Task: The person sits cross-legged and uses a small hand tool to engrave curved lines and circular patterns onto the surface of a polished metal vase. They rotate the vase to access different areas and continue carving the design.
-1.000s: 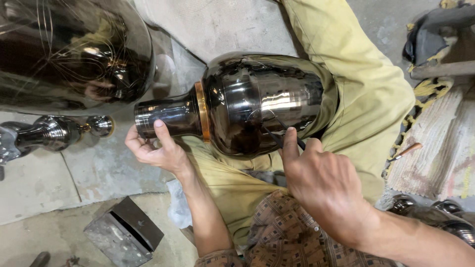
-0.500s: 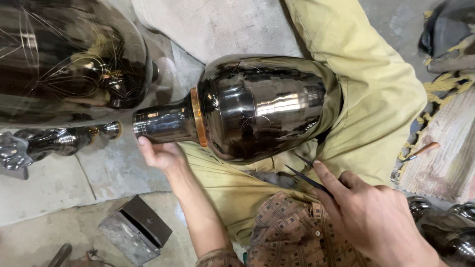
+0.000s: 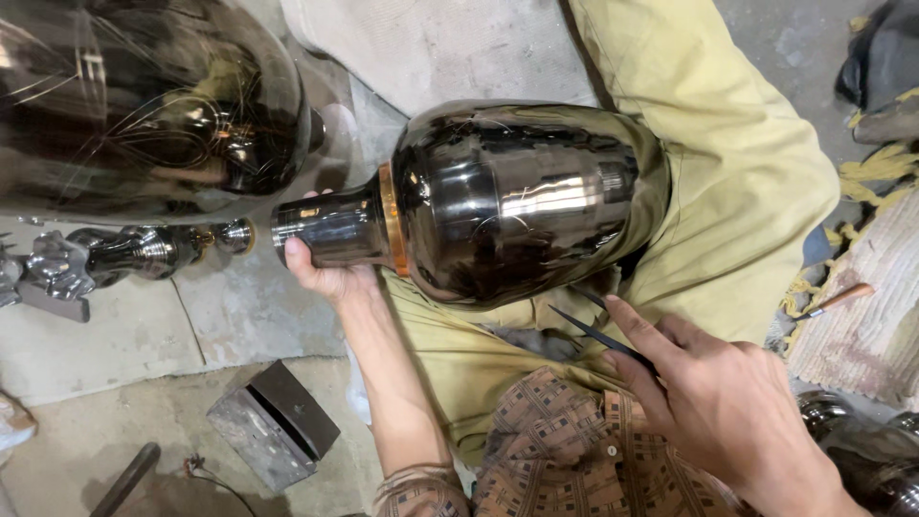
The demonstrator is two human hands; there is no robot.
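Since the frame half a second earlier, the right hand [image 3: 737, 412] has been drawn a little up toward the vase, and the thin dark tool [image 3: 598, 335] now shows clearly, its tip being pointed at the lower flank of the dark metal vase [image 3: 522, 196]. The tool is being pinched between the thumb and forefinger of that hand, the other fingers being curled loosely behind; such a pen-like grip appears suited to fine control of the tip. The left hand [image 3: 330, 278] is being cupped under the vase's neck [image 3: 330, 225], the fingers wrapped behind it and mostly hidden, the thumb being pressed along the near side, so that the neck is being propped and kept from rolling. The vase is being rested on its side across the lap, on the yellow-green trousers [image 3: 756, 182], its body cradled against the thigh. 1 larger dark vessel [image 3: 144, 105] is standing to the left, with a small metal finial [image 3: 144, 254] beside it and a grey metal block [image 3: 273, 421] lying on the stone floor [image 3: 105, 335].
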